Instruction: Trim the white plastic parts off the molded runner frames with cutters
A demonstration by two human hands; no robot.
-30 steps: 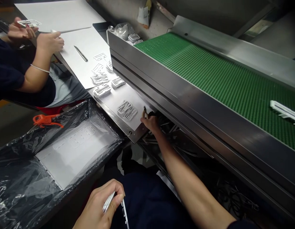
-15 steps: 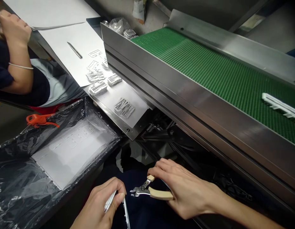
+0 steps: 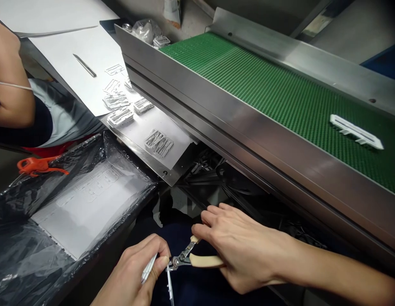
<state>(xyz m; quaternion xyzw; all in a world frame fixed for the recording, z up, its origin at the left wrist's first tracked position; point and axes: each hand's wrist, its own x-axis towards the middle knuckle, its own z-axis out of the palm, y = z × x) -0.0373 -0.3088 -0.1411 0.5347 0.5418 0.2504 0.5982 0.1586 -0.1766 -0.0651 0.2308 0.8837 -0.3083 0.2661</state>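
My left hand [image 3: 141, 265] is closed on thin white plastic parts [image 3: 149, 270]; one narrow strip hangs down past the thumb. My right hand [image 3: 235, 246] wraps round a pair of side cutters [image 3: 205, 260] with cream handles. Their metal jaws reach the white strip [image 3: 169, 282] just beside my left thumb. The handles are spread somewhat apart. Whether the jaws are closed on the strip I cannot tell. Both hands are low in the view, above dark clothing.
A green conveyor belt [image 3: 248, 80] with metal sides runs along the right, carrying a white plastic part [image 3: 356, 131]. Stacked parts [image 3: 120, 116] and a knife [image 3: 84, 65] lie on the table at left. Orange-handled pliers [image 3: 41, 165] rest by a plastic-lined bin [image 3: 12, 250]. A co-worker's arm [image 3: 12, 72] is at far left.
The cutters have moved left, so their jaws now meet the strip at my left hand. The white part on the belt shows further left and whole. The camera view has shifted slightly.
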